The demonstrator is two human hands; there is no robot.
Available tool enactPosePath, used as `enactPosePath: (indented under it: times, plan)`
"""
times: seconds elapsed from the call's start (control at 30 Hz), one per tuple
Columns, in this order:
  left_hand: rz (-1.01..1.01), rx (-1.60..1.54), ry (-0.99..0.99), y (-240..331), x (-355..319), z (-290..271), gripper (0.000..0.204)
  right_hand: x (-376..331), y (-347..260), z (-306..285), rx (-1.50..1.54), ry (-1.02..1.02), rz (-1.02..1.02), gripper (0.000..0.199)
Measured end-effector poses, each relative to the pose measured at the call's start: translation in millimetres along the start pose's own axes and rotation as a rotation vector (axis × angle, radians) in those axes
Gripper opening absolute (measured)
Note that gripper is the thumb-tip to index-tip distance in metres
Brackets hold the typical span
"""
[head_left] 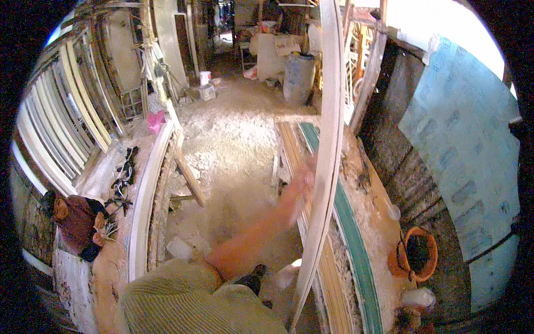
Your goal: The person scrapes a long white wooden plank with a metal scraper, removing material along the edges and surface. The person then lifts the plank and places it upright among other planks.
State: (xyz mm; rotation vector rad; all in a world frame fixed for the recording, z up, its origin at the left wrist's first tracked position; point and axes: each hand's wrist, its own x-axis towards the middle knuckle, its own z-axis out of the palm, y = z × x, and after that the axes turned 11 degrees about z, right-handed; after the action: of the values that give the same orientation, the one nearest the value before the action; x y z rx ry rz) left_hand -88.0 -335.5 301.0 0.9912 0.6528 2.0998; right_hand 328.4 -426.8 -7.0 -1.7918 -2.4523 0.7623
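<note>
My left hand is stretched forward and blurred, and it sits against the left edge of a long white curved moulding strip. The fingers seem to wrap the strip's edge. The strip stands nearly upright and runs from the top of the view down to the lower middle. My forearm comes out of a green ribbed sleeve at the bottom. My right hand is not in view.
A bench on the right carries long green and tan mouldings, with an orange bucket at its near end. White mouldings lean on racks at the left. Dusty floor runs back to a grey barrel.
</note>
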Motion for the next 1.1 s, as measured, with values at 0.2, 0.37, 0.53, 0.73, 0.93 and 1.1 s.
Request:
enactPosePath:
  times: [0.2,0.37,0.53,0.73,0.93,1.1]
  plan:
    - [-0.342,-0.388,-0.333,-33,-29,-54,0.059,93,-104,23,0.041,-0.009,-0.14,0.029]
    - [-0.575,-0.302,0.098,-43,30,-123,0.046,194,-209,42,0.046,-0.028,-0.223,0.027]
    - [-0.498,-0.494,-0.003,-13,95,-234,0.043,307,-339,62,0.063,-0.001,-0.221,0.026]
    - [-0.267,-0.391,-0.047,55,214,-353,0.05,400,-469,84,0.111,0.055,-0.168,0.025]
    - [-0.185,0.006,0.154,130,363,-442,0.05,486,-570,128,0.162,0.077,-0.168,0.024]
    - [0.005,0.234,0.2,170,486,-505,0.057,580,-624,144,0.18,0.062,-0.218,0.023]
